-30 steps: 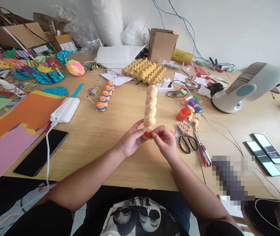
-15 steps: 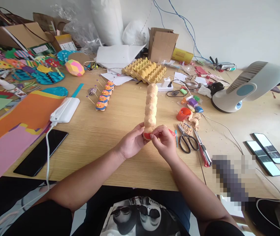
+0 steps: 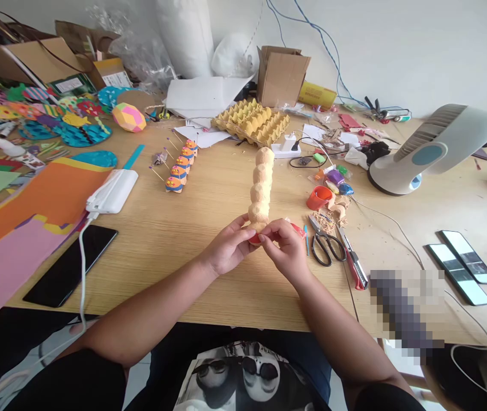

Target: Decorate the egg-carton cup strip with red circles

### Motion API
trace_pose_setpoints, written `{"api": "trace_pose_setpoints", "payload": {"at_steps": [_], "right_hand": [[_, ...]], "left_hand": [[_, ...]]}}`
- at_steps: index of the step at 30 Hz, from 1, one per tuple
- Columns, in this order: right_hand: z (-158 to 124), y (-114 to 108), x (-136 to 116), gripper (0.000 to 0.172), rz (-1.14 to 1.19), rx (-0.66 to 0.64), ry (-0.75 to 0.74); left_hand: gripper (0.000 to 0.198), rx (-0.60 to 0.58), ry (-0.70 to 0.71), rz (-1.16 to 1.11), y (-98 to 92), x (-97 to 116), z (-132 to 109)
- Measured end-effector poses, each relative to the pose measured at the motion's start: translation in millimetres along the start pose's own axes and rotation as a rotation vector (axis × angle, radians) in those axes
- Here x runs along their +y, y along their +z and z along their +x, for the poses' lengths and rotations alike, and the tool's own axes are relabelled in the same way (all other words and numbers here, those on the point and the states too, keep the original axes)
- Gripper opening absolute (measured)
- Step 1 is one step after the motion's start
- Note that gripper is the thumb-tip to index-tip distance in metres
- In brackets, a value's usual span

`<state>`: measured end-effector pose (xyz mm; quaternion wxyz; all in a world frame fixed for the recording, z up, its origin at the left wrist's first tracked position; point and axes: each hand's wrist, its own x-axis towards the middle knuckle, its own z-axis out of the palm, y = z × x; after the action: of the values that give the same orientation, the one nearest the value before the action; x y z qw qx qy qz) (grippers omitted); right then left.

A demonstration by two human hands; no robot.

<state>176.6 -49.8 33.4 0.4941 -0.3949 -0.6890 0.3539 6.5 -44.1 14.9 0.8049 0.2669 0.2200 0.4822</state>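
A bumpy, pale-yellow egg-carton strip [image 3: 261, 185] stands out from the near middle of the table, its lower end between my hands. My left hand [image 3: 231, 246] is closed around that end, thumb on its side. Red clay [image 3: 254, 237] covers part of the lowest bump. My right hand [image 3: 285, 246] pinches at the red clay with thumb and forefinger; its fingertips touch it. A red packet [image 3: 298, 229] lies partly hidden behind my right hand. Farther left sits a painted caterpillar [image 3: 182, 165] of orange and blue bumps with pins stuck in it.
Right of my hands lie black-handled scissors [image 3: 327, 250], a utility knife [image 3: 354, 260], a red cup [image 3: 319, 197] and several clay packs [image 3: 335, 177]. A white fan [image 3: 423, 154] stands farther right. A phone [image 3: 71, 265], power bank [image 3: 113, 191] and coloured paper [image 3: 50, 200] are left; an egg tray [image 3: 252, 121] is behind.
The strip has tilted slightly and its lower end has shifted a little left. My left thumb has come onto the red clay's edge, closer to my right fingers.
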Motion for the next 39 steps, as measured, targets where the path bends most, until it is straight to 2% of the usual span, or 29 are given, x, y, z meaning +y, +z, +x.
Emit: {"api": "trace_pose_setpoints", "payload": {"at_steps": [5, 11, 14, 20, 23, 29, 33, 39], "right_hand": [[1.1, -0.6, 2.6, 0.021, 0.087, 0.009, 0.051], [2.6, 1.3, 8.9, 0.043, 0.487, -0.040, 0.375], [3.5, 1.7, 9.0, 0.050, 0.579, -0.031, 0.438], [2.7, 2.0, 3.7, 0.051, 0.741, -0.085, 0.526], [2.9, 2.6, 3.6, 0.052, 0.821, -0.067, 0.559], [4.5, 1.3, 8.4, 0.049, 0.792, -0.037, 0.604], [2.2, 2.7, 9.9, 0.047, 0.692, -0.069, 0.648], [-0.7, 5.5, 11.6, 0.044, 0.707, -0.081, 0.668]], "left_hand": [[0.039, 0.016, 0.007, 0.012, -0.2, 1.1, -0.3], [0.041, -0.013, 0.020, 0.002, 1.0, 2.5, -0.7], [0.042, -0.021, 0.013, -0.002, 1.9, 2.8, -1.3], [0.041, -0.042, -0.005, -0.005, 1.8, 0.9, -1.9], [0.041, -0.050, 0.004, 0.003, 1.6, 1.2, -1.7], [0.045, -0.023, 0.039, 0.024, -0.2, 5.9, -0.6], [0.042, -0.010, 0.050, 0.037, -3.2, 7.8, 0.5], [0.042, 0.014, 0.022, 0.051, -2.7, 8.5, 1.2]]}}
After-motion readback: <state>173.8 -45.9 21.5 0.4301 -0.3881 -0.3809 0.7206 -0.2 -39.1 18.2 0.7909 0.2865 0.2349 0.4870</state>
